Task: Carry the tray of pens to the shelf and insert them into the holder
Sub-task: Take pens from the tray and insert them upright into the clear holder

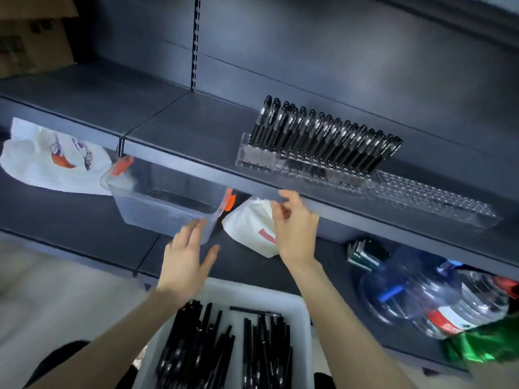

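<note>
clear holder (421, 196) near shelf edge (182, 162), white tray (305, 313) below, left hand (186, 262) spread empty, right hand (296, 231) curled, hold unclear

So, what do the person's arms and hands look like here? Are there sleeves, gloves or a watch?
The left forearm and the right forearm are bare down to the picture's edge; no sleeve shows. The left hand and the right hand wear no gloves, and neither wrist carries a watch or bracelet. Blur could hide a thin ring.
</note>
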A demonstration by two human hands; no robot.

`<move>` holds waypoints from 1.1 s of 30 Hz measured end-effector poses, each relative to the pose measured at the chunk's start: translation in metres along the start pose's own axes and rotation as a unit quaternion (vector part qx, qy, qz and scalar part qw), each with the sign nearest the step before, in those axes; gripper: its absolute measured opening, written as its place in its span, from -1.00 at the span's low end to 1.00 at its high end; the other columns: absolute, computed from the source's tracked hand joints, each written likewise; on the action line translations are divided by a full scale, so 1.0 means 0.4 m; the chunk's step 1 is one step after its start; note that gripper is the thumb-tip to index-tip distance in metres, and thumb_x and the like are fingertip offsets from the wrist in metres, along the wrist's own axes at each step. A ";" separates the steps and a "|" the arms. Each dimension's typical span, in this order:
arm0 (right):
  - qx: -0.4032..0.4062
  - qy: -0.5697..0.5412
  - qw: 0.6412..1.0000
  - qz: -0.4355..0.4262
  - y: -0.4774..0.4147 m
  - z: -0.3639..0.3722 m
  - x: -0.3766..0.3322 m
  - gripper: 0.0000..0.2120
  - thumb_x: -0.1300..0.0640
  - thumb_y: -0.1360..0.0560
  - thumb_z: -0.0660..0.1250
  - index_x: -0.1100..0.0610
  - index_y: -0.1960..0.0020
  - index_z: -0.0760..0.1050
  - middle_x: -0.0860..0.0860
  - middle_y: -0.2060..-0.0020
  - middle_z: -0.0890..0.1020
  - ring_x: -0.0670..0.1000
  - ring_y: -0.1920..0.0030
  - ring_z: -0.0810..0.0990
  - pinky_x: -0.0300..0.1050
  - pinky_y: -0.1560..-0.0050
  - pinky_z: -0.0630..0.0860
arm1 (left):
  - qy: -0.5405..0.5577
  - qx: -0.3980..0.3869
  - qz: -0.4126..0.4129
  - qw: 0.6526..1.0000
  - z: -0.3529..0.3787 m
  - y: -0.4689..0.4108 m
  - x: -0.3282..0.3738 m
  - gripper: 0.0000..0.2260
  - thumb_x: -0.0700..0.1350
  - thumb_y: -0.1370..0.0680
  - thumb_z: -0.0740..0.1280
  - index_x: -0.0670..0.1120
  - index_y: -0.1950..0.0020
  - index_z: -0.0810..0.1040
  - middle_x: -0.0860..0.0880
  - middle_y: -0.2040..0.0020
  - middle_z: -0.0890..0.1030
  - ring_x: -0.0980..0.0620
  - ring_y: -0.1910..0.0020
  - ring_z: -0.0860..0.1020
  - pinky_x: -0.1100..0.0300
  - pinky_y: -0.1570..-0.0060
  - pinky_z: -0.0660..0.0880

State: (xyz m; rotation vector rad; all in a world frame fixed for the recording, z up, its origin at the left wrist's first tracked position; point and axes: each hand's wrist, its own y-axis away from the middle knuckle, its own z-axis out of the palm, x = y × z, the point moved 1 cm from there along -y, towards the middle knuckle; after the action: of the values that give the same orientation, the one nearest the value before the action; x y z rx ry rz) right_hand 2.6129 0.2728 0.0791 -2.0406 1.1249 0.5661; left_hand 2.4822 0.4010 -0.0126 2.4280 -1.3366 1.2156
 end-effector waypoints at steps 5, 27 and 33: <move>-0.107 -0.018 0.989 0.101 0.261 0.115 0.115 -0.78 0.17 -0.54 0.27 0.14 -0.18 0.50 0.06 0.13 0.66 0.09 0.13 0.62 0.01 0.04 0.54 | -0.019 -0.078 -0.105 0.991 0.038 0.214 -0.089 -0.47 -0.01 -0.57 0.27 -0.14 -0.48 0.21 -0.09 -0.42 0.29 -0.12 -0.36 0.31 -0.01 -0.29 0.32; -0.411 0.100 0.834 0.355 0.638 0.348 0.235 -0.58 0.25 -0.52 0.25 0.28 -0.33 0.24 0.23 -0.23 0.46 0.24 -0.20 0.49 -0.01 -0.13 0.44 | -0.103 -0.089 -0.183 0.974 0.110 0.453 -0.204 -0.45 -0.09 -0.55 0.32 -0.27 -0.46 0.22 -0.24 -0.43 0.30 -0.24 -0.36 0.34 -0.05 -0.19 0.42; -0.335 0.030 0.865 0.373 0.627 0.311 0.237 -0.70 0.30 -0.54 0.11 0.19 -0.23 0.44 0.16 -0.06 0.61 0.16 -0.02 0.58 -0.11 0.07 0.48 | -0.083 -0.097 -0.192 0.973 0.109 0.450 -0.205 -0.45 -0.11 -0.55 0.31 -0.28 -0.45 0.23 -0.25 -0.42 0.29 -0.24 -0.37 0.32 -0.05 -0.23 0.38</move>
State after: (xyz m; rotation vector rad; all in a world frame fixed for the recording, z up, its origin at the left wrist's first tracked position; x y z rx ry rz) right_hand 2.4445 0.2291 -0.1599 -2.1077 1.9776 1.4515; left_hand 2.3488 0.3271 -0.1457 2.5280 -0.9036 0.7640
